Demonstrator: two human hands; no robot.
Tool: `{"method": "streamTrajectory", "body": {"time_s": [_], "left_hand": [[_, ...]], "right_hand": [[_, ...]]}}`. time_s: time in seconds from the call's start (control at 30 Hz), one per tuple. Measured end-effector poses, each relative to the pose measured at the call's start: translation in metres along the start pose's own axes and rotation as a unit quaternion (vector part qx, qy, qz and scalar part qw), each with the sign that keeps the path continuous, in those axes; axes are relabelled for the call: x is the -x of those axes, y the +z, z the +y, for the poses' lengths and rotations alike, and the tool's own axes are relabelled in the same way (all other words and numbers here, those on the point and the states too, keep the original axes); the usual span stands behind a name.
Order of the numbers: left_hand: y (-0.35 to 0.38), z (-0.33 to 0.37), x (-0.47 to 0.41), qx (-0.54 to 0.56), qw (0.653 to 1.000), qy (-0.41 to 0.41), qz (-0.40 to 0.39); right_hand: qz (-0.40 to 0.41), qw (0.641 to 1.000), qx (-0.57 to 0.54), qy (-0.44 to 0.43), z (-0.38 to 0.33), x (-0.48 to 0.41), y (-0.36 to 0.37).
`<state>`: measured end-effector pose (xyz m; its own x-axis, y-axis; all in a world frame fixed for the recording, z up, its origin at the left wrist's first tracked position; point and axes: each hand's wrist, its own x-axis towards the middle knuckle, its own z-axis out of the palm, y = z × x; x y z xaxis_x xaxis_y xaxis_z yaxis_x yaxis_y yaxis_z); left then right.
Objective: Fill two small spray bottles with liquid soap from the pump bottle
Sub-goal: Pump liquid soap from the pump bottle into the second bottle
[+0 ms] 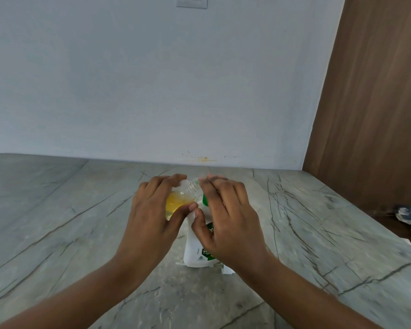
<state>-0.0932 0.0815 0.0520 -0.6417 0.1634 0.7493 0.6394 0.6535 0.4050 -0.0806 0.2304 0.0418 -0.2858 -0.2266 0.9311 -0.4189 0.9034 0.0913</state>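
The pump bottle [197, 248] stands upright on the counter [57, 210], and 1 small spray bottle [179, 200], part full of yellow soap, is tilted just above and left of its green pump top, open neck pointing up and right. The left hand [152, 210] wraps that small bottle. The right hand [226, 217], nearer the pump, hovers over it with fingers loosely spread, gripping nothing visible.

The white pump bottle [196, 254] bears a green label with partial letters "et" and "99".
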Motion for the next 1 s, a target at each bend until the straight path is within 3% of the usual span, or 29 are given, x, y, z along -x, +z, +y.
{"method": "streamTrajectory", "body": {"time_s": [1.0], "left_hand": [[-0.005,0.007,-0.007,0.003,1.0,0.007,0.017]], "right_hand": [[0.004,1.0,0.009,0.005,-0.002,-0.014,-0.011]]}}
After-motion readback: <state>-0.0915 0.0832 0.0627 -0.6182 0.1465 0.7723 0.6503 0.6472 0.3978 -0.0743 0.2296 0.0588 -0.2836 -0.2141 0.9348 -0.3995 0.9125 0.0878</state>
